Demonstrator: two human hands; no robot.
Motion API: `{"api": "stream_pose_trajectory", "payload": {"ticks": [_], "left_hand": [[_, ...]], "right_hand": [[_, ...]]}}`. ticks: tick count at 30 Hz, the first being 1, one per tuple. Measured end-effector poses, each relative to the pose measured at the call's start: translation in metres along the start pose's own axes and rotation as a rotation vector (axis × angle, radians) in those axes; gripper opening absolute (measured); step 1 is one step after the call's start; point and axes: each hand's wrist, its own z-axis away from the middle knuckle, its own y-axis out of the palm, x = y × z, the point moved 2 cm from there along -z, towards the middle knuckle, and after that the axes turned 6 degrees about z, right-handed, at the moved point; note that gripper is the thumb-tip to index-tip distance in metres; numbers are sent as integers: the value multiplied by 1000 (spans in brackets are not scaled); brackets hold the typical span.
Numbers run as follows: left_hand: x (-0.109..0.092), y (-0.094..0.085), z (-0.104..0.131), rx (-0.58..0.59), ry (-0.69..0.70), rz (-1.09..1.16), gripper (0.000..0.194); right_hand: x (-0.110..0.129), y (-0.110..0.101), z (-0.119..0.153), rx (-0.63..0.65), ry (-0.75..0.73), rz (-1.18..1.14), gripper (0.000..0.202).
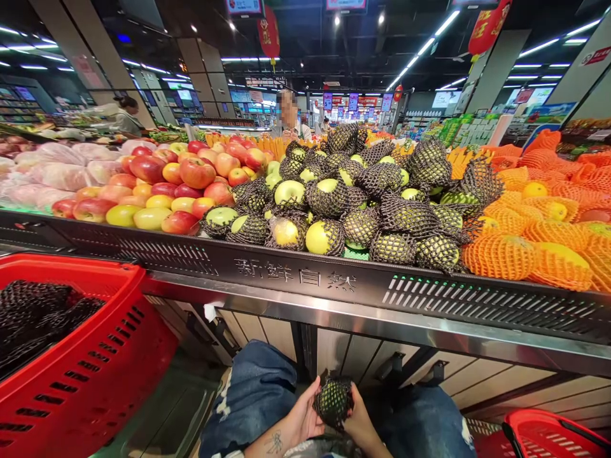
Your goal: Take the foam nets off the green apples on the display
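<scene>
Low in front of me, between my knees, I hold a green apple in a black foam net. The fingers of my left hand close on its left side. My right hand grips the right side. Loose net sticks up at the top of the apple. On the display in front lies a heap of green apples, most of them in black nets and a few partly bare.
A red basket holding black foam nets stands at left; another red basket is at lower right. The black display edge runs across. Red apples and orange-netted fruit flank the heap. A person stands beyond.
</scene>
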Motion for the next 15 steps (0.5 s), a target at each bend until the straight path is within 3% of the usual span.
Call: {"api": "stream_pose_trajectory", "payload": {"ticks": [5,10,15], "left_hand": [[6,-4,0,-73,-1,40,42],[5,-6,-2,-161,28,87,37],[-2,-14,-6,-327,140,170,39]], "right_hand": [[-11,0,4,2,29,17,85],[-18,-2,-2,-58,41,29,79],[3,-14,-2,-178,-118,315,45]]}}
